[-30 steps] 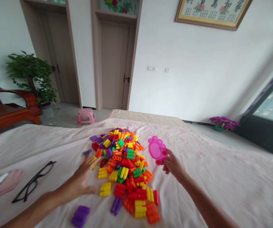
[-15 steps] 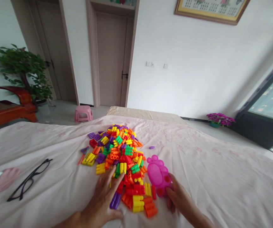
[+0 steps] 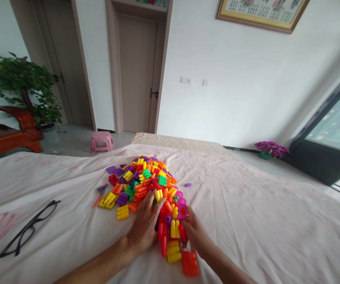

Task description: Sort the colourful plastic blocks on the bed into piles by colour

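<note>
A heap of colourful plastic blocks point(image 3: 140, 185) lies on the pale flowered cloth point(image 3: 235, 221). My left hand point(image 3: 146, 221) rests against the heap's near left side, its fingers apart among the blocks. On the right, my right hand point(image 3: 193, 228) grips the edge of a pink paw-shaped tray point(image 3: 182, 210), which is tilted against the heap and partly covered by blocks. Yellow blocks point(image 3: 173, 251) and a red-orange block point(image 3: 190, 263) lie nearest me, below the hands.
Black glasses point(image 3: 29, 228) and a pink cloth point(image 3: 0, 228) lie at the left. A small purple piece point(image 3: 188, 184) sits right of the heap. Beyond the covered surface are a pink stool point(image 3: 101, 141), a wooden chair point(image 3: 19, 130) and purple flowers point(image 3: 272, 150).
The pink tray has moved left into the heap with my right hand. My left hand has shifted right and forward, and blocks between the hands have been pushed together.
</note>
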Demonstrator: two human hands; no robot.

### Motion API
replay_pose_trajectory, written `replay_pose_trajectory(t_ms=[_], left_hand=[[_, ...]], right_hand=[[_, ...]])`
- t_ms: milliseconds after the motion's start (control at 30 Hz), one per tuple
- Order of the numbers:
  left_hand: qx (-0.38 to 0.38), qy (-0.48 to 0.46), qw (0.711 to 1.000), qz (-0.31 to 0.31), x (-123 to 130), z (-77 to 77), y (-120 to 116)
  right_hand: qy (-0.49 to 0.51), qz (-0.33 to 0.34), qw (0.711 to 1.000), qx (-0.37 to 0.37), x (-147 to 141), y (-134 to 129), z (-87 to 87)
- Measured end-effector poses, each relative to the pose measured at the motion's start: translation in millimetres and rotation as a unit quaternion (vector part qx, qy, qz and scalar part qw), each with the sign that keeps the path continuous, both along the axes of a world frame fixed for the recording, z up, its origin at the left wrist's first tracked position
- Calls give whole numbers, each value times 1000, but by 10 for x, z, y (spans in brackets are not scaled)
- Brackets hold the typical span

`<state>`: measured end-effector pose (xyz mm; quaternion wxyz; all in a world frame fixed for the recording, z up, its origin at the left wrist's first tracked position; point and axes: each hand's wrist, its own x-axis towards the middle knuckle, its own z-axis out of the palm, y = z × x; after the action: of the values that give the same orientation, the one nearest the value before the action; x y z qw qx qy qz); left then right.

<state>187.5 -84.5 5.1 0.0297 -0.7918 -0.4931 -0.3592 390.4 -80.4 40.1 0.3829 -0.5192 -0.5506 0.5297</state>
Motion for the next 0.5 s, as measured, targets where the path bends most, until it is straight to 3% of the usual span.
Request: replay_pose_trajectory(t_ms=[233,367,500], left_hand=[[14,-76,996,45,-223,380,525],[24,-107,989,102,-502,619,911],[48,-106,981,154,-691,784,979]], right_hand=[[2,69,998,-2,-389,342,456],[-106,65,989,79,-531,626,741],[-328,2,913,241,-485,829,937]])
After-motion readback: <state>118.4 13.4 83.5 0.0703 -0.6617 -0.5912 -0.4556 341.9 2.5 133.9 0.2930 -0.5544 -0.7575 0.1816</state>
